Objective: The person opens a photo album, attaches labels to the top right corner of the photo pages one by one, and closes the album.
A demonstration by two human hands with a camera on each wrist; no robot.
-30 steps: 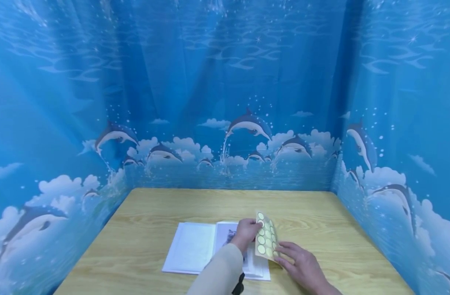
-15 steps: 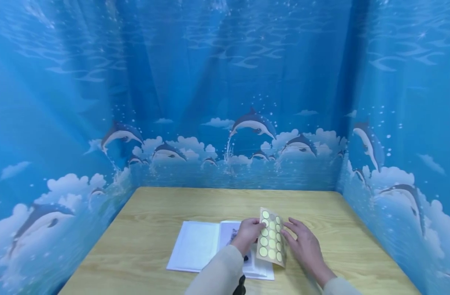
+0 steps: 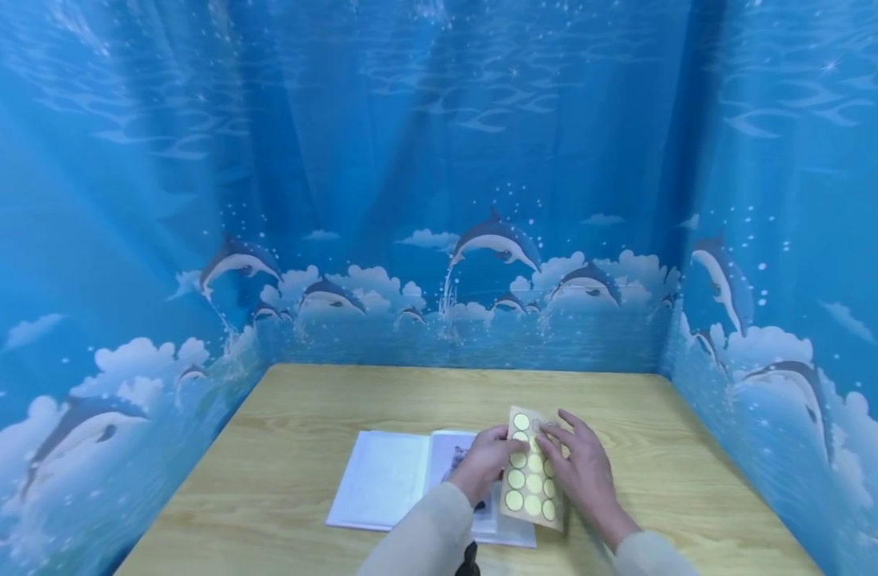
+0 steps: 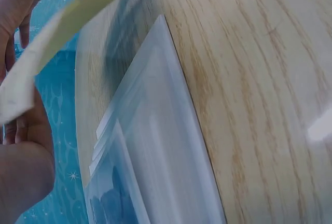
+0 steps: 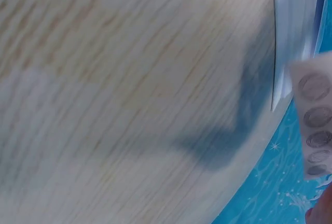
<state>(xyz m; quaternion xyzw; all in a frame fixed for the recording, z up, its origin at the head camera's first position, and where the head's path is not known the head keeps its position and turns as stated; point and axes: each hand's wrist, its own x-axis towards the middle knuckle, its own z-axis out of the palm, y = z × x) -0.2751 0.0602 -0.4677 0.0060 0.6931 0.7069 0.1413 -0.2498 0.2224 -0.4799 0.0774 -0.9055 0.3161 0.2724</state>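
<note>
My left hand (image 3: 485, 460) grips a tan sheet of round pale-yellow stickers (image 3: 533, 484) by its left edge, thumb on the front. Fingertips of my right hand (image 3: 583, 464) touch the sheet's upper part near a bare round spot; whether they pinch a sticker is hidden. In the left wrist view the bent sheet (image 4: 57, 37) stands between the left hand (image 4: 26, 167) and the right hand (image 4: 21, 1). Its row of circles, on the sheet (image 5: 315, 115), shows in the right wrist view. Below the hands lies an open white album (image 3: 385, 476) with clear sleeves and a cat picture (image 3: 456, 458).
The album lies flat on a wood-grain table (image 3: 302, 400). Blue dolphin-print curtains (image 3: 439, 160) enclose the table at the back and both sides. A small black object (image 3: 468, 560) is at the near edge by the left sleeve.
My right hand has gone from the sheet's lower right corner up to its upper front. The sheet has turned to face the head camera more. The left hand keeps its grip.
</note>
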